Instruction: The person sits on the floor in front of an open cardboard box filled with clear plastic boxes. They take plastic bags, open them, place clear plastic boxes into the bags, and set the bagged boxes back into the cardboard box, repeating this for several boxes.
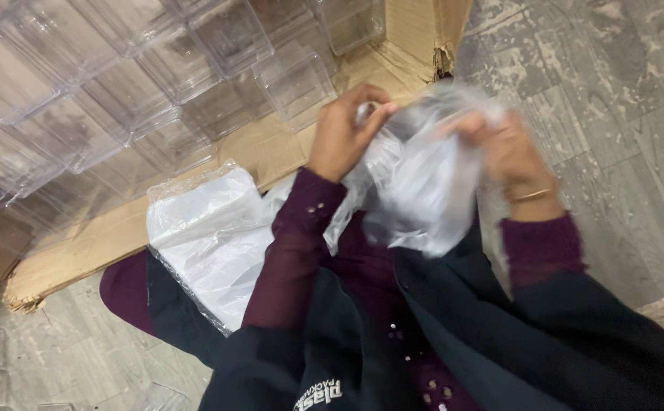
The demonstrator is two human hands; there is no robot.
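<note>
You're mid-bagging: left hand fingers pinch the clear plastic bag at its mouth, right hand grips its far side, above your lap. Next probably needs the mouth opened w/ both hands.

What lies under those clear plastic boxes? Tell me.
Flattened brown cardboard lies under the clear plastic boxes, on the grey floor. Anything beneath the cardboard is hidden.

Packing workshop/warehouse floor: rows of clear plastic boxes on flattened cardboard, stack of plastic bags, worn grey floor.
</note>
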